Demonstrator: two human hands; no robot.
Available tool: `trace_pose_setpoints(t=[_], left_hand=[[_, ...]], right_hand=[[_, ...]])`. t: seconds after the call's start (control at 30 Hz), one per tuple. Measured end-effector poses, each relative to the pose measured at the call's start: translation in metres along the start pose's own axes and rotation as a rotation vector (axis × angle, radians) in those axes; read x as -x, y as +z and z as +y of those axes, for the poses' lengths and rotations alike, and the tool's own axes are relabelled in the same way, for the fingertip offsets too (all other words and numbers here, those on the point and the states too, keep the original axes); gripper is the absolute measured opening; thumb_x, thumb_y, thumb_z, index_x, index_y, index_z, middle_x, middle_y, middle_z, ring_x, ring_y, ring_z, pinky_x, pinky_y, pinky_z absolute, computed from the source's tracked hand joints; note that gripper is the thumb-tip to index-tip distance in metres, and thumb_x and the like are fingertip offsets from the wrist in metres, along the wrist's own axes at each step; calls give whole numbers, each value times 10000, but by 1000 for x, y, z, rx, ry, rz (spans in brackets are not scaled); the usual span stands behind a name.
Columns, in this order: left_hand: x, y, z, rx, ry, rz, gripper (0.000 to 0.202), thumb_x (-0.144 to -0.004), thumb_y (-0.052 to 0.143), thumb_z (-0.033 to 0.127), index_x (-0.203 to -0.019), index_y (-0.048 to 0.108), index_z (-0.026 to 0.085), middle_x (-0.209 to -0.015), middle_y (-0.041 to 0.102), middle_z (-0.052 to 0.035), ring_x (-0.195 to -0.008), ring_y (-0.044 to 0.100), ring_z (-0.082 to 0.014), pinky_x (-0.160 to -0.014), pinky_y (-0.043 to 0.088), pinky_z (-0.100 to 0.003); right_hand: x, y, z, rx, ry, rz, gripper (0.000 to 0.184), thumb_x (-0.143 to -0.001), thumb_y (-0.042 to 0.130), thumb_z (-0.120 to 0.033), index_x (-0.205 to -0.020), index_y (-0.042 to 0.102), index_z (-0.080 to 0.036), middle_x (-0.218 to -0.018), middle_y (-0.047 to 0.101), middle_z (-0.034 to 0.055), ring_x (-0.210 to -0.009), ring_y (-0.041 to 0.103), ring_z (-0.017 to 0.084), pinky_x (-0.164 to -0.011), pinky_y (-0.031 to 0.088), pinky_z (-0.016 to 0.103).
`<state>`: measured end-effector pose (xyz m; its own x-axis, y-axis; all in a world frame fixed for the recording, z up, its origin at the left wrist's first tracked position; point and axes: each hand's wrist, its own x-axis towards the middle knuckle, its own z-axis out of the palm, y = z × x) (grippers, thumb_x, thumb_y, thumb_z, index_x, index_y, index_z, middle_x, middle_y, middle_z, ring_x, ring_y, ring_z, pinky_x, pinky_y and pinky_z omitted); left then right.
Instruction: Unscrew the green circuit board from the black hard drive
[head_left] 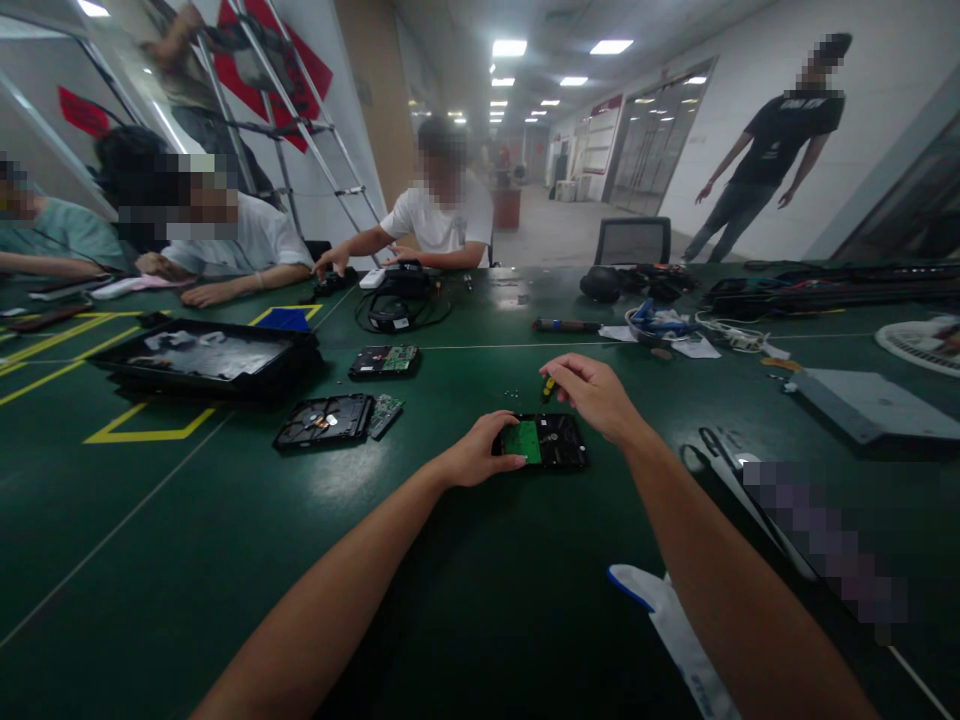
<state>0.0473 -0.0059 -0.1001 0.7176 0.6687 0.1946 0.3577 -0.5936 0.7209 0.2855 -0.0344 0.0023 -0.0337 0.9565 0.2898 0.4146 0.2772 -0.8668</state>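
Observation:
A black hard drive (pixel 564 438) with a green circuit board (pixel 523 441) lies on the green table in front of me. My left hand (pixel 484 447) grips its left end, thumb along the near edge and fingers over the far edge. Between the fingertips of my right hand (pixel 589 390) is a small yellow-and-black screwdriver (pixel 549 386), held just beyond the drive's far edge, apart from it. Several tiny screws (pixel 511 393) lie on the table left of the screwdriver.
Left are another hard drive (pixel 385 361), an opened drive case (pixel 324 421), a loose circuit board (pixel 386 412) and a black tray (pixel 210 350). Right are a grey metal box (pixel 877 405) and a white glove (pixel 686 640). A co-worker (pixel 450 205) sits opposite.

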Motion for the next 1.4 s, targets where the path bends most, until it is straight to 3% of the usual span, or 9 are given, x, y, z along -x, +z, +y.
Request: trace_pose_setpoints(t=[0.1, 0.3, 0.5, 0.67, 0.87, 1.03, 1.23, 1.4], left_hand=[[0, 0, 0, 6, -2, 8, 714, -807, 756, 517, -1402, 491, 228, -1512, 446, -133, -1421, 403, -318, -1197, 339, -513], [0, 1, -2, 14, -2, 6, 720, -807, 757, 507, -1413, 484, 232, -1521, 435, -133, -1417, 404, -320, -1193, 340, -521], [1, 0, 0, 11, 0, 10, 732, -806, 755, 511, -1418, 480, 220, -1517, 435, -143, -1417, 404, -318, -1200, 330, -511], [1, -1, 2, 14, -11, -5, 732, -816, 746, 513, -1427, 466, 223, -1524, 426, -143, -1421, 400, -310, -1195, 343, -502], [1, 0, 0, 10, 2, 4, 722, -807, 753, 513, -1412, 479, 232, -1519, 438, -140, -1422, 398, -323, -1197, 329, -521], [1, 0, 0, 22, -6, 6, 731, -809, 749, 520, -1418, 475, 223, -1522, 433, -146, -1424, 398, -319, -1201, 327, -511], [0, -1, 2, 14, -22, 0, 725, -798, 768, 504, -1410, 491, 233, -1521, 445, -131, -1429, 396, -320, -1202, 327, -516], [1, -1, 1, 14, -10, 1, 729, -807, 753, 523, -1417, 487, 223, -1519, 445, -139, -1429, 397, -320, -1201, 326, -512]], right_hand=[[0, -1, 0, 20, 1, 33, 280, -940, 578, -464, -946, 707, -215, -763, 669, 18, -595, 580, 130, -531, 406, 266], [0, 3, -2, -109, 20, -43, 351, -976, 489, -497, -1055, 694, -222, -1058, 718, 71, -559, 581, 108, -483, 406, 272], [1, 2, -3, -51, -13, -44, 310, -965, 524, -466, -1089, 699, -243, -791, 663, 17, -614, 577, 138, -551, 430, 277], [0, 1, -2, -7, -5, 51, 252, -913, 609, -458, -930, 672, -215, -847, 681, 22, -620, 572, 128, -572, 432, 275], [1, 4, -4, -128, 29, -20, 318, -966, 511, -495, -1063, 664, -234, -1061, 711, 58, -542, 549, 94, -477, 382, 257], [0, 5, -4, -131, 17, -39, 322, -971, 488, -450, -1111, 691, -243, -1011, 694, 56, -594, 575, 116, -497, 402, 267], [0, 1, -2, 15, -21, 63, 277, -939, 551, -446, -955, 698, -212, -821, 674, 26, -618, 556, 129, -560, 412, 271], [-1, 3, -2, -73, 15, 30, 306, -954, 525, -481, -993, 673, -217, -1012, 722, 59, -550, 523, 99, -501, 385, 263]])
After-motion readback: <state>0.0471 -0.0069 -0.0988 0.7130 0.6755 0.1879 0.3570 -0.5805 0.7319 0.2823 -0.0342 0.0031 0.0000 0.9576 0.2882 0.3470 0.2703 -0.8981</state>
